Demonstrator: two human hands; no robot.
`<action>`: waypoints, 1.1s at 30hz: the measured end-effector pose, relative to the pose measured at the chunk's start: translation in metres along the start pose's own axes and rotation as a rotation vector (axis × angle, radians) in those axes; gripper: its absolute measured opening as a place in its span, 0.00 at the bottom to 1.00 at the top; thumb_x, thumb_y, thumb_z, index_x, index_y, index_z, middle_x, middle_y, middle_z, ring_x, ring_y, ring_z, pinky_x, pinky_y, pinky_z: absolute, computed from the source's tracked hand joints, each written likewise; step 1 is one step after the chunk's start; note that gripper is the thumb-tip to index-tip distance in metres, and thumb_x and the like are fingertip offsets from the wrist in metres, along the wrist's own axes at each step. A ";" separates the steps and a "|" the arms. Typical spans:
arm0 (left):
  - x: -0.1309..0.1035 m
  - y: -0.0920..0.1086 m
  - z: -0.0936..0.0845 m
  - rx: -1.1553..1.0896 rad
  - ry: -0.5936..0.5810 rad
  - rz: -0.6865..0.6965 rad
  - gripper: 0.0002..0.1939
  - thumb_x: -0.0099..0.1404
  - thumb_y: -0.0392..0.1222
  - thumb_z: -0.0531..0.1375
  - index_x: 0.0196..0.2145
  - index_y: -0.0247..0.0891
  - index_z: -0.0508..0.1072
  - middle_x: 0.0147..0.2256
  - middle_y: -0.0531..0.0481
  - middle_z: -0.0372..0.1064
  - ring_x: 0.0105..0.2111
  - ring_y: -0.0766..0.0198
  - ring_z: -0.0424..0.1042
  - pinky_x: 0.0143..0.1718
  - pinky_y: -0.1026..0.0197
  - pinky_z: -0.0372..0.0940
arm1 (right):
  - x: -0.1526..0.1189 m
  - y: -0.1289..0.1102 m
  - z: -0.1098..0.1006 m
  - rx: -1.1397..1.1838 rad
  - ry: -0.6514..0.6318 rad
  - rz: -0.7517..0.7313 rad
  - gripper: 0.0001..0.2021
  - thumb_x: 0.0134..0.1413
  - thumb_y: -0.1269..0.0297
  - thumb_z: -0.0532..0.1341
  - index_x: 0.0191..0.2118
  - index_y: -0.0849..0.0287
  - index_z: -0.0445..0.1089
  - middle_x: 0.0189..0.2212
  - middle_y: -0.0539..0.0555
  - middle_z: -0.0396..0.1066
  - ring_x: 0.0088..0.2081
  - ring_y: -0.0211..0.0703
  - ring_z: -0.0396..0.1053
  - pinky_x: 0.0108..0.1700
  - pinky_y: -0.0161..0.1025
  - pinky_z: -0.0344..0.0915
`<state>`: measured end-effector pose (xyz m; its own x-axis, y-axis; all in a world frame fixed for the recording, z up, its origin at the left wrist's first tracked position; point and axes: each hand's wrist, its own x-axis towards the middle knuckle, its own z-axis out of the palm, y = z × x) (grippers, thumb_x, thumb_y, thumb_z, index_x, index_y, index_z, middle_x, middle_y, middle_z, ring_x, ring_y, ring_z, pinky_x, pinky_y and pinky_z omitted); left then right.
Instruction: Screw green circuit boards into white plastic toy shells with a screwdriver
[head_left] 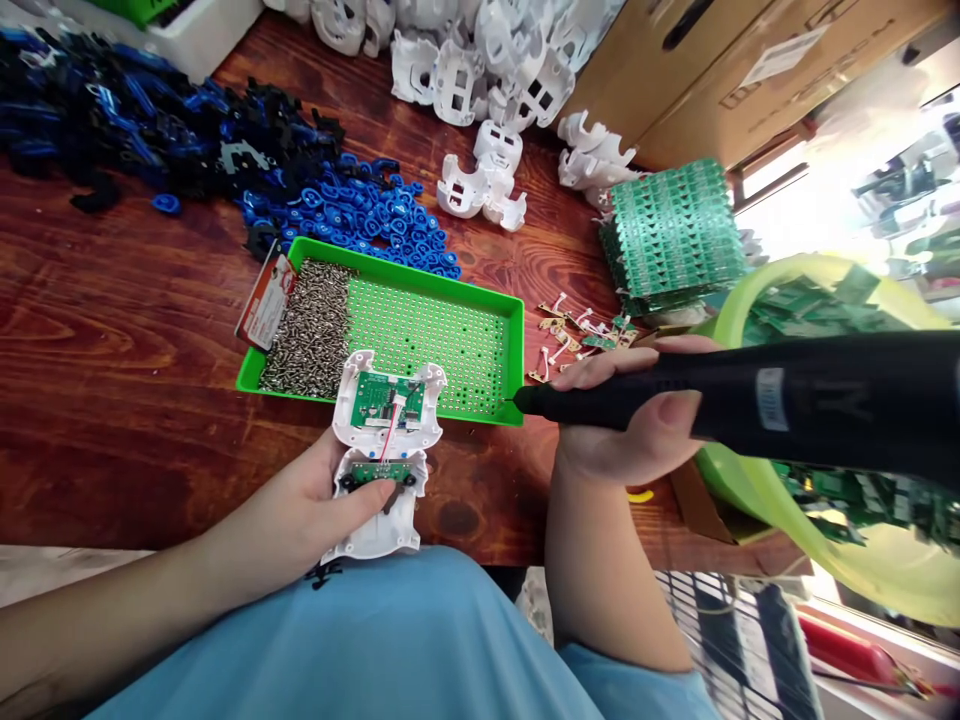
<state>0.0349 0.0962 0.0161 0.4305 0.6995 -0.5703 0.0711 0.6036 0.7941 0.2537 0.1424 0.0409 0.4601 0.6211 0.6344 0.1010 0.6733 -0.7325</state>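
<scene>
My left hand (pixel 322 500) holds an opened white plastic housing (pixel 375 535), its thumb across the lower half. A green circuit board (pixel 375 402) sits in the upper half, and a red and white cable runs down to a smaller board (pixel 375 472). My right hand (pixel 630 420) is wrapped round a black electric screwdriver (pixel 600 402), whose tip points left at the right end of a green tray (pixel 512 345). Inside the tray, a pile of small screws (pixel 307 335) lies at the left and a perforated plate (pixel 420 335) holds screws in many of its holes.
Blue buttons (pixel 360 212) and black parts (pixel 180 130) lie behind the tray. White shells (pixel 480 180) fill the back. Stacked green boards (pixel 675 235), small cabled boards (pixel 585 330) and a yellow-green basket (pixel 731 325) are at the right.
</scene>
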 end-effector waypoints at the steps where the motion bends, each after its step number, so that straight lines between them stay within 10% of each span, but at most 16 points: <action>1: -0.001 0.000 0.000 0.011 0.004 0.010 0.23 0.58 0.48 0.63 0.51 0.42 0.66 0.47 0.48 0.74 0.47 0.55 0.73 0.46 0.63 0.68 | 0.002 -0.003 0.000 -0.003 0.014 -0.006 0.10 0.47 0.57 0.61 0.34 0.55 0.68 0.16 0.44 0.65 0.14 0.36 0.60 0.15 0.34 0.58; 10: -0.006 0.003 0.001 0.036 0.026 0.116 0.22 0.59 0.48 0.62 0.50 0.41 0.68 0.50 0.51 0.72 0.49 0.58 0.71 0.50 0.66 0.65 | 0.000 -0.054 0.002 0.034 -0.113 0.062 0.12 0.51 0.55 0.58 0.37 0.57 0.68 0.18 0.46 0.66 0.17 0.39 0.62 0.20 0.40 0.63; 22: -0.017 0.002 -0.003 -0.556 -0.172 -0.056 0.21 0.54 0.38 0.66 0.46 0.45 0.73 0.50 0.51 0.73 0.43 0.53 0.76 0.37 0.62 0.73 | -0.019 -0.107 0.034 0.068 -0.044 0.359 0.14 0.57 0.48 0.55 0.34 0.54 0.60 0.16 0.44 0.64 0.17 0.38 0.62 0.23 0.40 0.61; 33: -0.028 0.005 -0.010 -0.579 -0.133 -0.088 0.11 0.55 0.36 0.64 0.38 0.38 0.78 0.30 0.52 0.79 0.25 0.65 0.76 0.34 0.64 0.71 | -0.028 -0.117 0.053 0.033 -0.067 0.429 0.14 0.57 0.49 0.55 0.31 0.54 0.59 0.13 0.44 0.63 0.15 0.39 0.61 0.22 0.41 0.62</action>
<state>0.0140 0.0835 0.0345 0.5569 0.6060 -0.5680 -0.3738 0.7936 0.4801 0.1823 0.0674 0.1222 0.3956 0.8714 0.2901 -0.1152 0.3604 -0.9256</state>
